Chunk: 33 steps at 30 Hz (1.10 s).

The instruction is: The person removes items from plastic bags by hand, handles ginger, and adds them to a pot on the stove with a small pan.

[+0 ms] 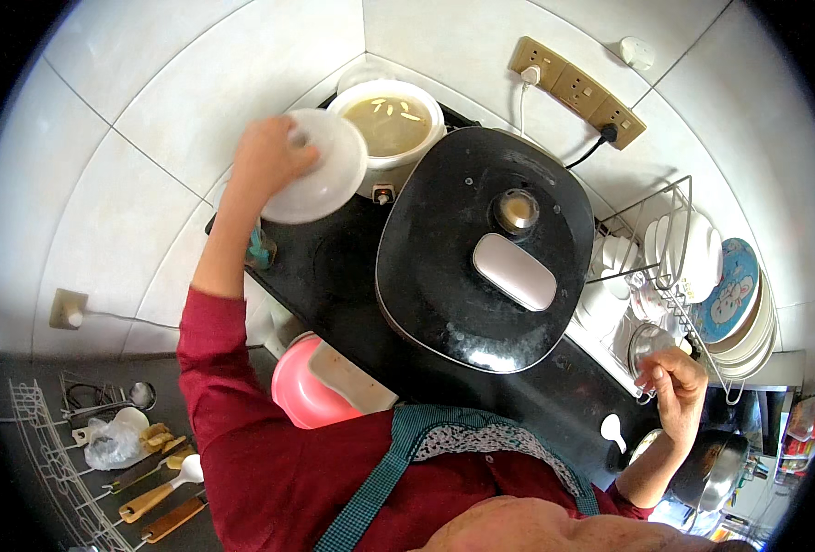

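My left hand (273, 155) grips the knob of a round white lid (317, 186), held tilted just left of a white electric stew pot (385, 165). The pot is uncovered and holds a brownish broth (383, 131) with a few pale pieces floating in it. A small orange light shows at the control on its front. My right hand (676, 386) is raised near the dish rack, fingers curled, with no object visible in it. Below that hand, a white spoon (612, 431) lies on the black counter. A large black lidded electric pan (435, 276) stands between my hands.
A wire dish rack (669, 276) holds white bowls, cups and plates at right. Brown wall sockets (573, 93) carry two plugs, their cords running down. A pink basin (310, 390) sits below the counter edge. At lower left, knives, a ladle and a plastic bag (114, 443) lie by a wire rack.
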Motion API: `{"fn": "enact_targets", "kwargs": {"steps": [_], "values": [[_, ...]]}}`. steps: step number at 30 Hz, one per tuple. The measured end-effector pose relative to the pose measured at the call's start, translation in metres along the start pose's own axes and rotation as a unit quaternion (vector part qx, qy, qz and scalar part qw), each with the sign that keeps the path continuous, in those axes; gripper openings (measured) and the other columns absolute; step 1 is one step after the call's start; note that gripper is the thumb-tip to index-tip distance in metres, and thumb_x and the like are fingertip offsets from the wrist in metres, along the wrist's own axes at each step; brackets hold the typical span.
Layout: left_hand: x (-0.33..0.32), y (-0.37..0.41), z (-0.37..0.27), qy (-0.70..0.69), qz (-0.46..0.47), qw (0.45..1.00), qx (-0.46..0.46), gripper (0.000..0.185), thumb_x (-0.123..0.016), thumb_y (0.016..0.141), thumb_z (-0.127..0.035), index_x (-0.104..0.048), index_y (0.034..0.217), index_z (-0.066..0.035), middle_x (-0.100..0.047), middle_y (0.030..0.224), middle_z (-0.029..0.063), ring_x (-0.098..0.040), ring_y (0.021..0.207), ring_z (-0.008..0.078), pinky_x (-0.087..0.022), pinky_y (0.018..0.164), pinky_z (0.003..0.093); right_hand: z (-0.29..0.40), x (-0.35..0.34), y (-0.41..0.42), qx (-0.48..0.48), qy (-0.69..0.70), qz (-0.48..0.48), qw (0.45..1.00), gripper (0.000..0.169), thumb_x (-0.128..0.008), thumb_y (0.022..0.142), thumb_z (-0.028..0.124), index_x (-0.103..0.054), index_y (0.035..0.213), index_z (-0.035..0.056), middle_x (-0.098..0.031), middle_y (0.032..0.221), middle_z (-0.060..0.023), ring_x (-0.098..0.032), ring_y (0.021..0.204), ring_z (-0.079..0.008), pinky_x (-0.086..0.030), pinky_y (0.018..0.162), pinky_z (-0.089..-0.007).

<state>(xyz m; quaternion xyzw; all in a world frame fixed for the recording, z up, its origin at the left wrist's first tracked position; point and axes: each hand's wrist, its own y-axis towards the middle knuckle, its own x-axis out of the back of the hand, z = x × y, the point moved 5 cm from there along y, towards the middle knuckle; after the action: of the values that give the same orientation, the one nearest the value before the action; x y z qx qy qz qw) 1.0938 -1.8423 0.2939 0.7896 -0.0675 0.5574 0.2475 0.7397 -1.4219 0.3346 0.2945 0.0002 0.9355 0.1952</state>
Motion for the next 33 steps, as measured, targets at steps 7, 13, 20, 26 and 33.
{"fn": "enact_targets", "kwargs": {"steps": [7,13,20,26,33], "values": [[-0.076,0.106,-0.017,-0.023,-0.023,0.996,-0.086,0.049,-0.071,0.06,-0.036,-0.067,0.084,0.006,-0.066,0.081,0.0237,-0.066,0.076,0.0348,-0.054,0.071,0.039,0.008,0.023,-0.034,-0.028,-0.041,-0.043,0.998,0.025,-0.062,0.091,0.022,-0.065,0.087,-0.0028,-0.062,0.073,-0.0067,-0.059,0.059,-0.0104,-0.044,0.052,-0.0219],[-0.124,0.131,-0.028,-0.014,0.014,0.998,-0.062,0.045,-0.073,0.058,-0.033,-0.066,0.076,0.008,-0.066,0.077,0.0249,-0.066,0.073,0.0346,-0.054,0.069,0.0375,0.003,0.045,-0.063,-0.067,-0.059,-0.096,0.991,0.027,-0.061,0.091,0.024,-0.065,0.087,-0.003,-0.062,0.076,-0.008,-0.058,0.058,-0.0105,-0.043,0.05,-0.022],[-0.151,0.142,-0.028,0.001,0.038,0.998,-0.055,0.046,-0.071,0.06,-0.038,-0.068,0.076,0.005,-0.066,0.081,0.0231,-0.066,0.077,0.0344,-0.053,0.072,0.0383,-0.001,0.042,-0.072,-0.076,-0.048,-0.103,0.991,0.027,-0.061,0.092,0.023,-0.064,0.087,-0.003,-0.061,0.078,-0.0075,-0.058,0.059,-0.0103,-0.043,0.049,-0.0214],[-0.151,0.142,-0.033,0.001,0.08,0.995,-0.054,0.052,-0.072,0.063,-0.041,-0.067,0.086,0.006,-0.066,0.087,0.0235,-0.066,0.083,0.0337,-0.053,0.077,0.0386,-0.001,0.043,-0.081,-0.103,-0.044,-0.102,0.988,0.028,-0.061,0.091,0.025,-0.064,0.087,-0.0031,-0.062,0.081,-0.0103,-0.063,0.062,-0.0135,-0.046,0.051,-0.0231],[-0.118,0.127,-0.037,0.029,-0.004,0.998,-0.056,0.062,-0.073,0.069,-0.052,-0.067,0.099,0.003,-0.064,0.102,0.0229,-0.062,0.098,0.0315,-0.05,0.083,0.04,-0.014,0.044,-0.112,-0.101,-0.049,-0.12,0.986,0.027,-0.06,0.092,0.023,-0.064,0.086,-0.0031,-0.061,0.073,-0.0077,-0.059,0.058,-0.0117,-0.042,0.05,-0.0229]]}}
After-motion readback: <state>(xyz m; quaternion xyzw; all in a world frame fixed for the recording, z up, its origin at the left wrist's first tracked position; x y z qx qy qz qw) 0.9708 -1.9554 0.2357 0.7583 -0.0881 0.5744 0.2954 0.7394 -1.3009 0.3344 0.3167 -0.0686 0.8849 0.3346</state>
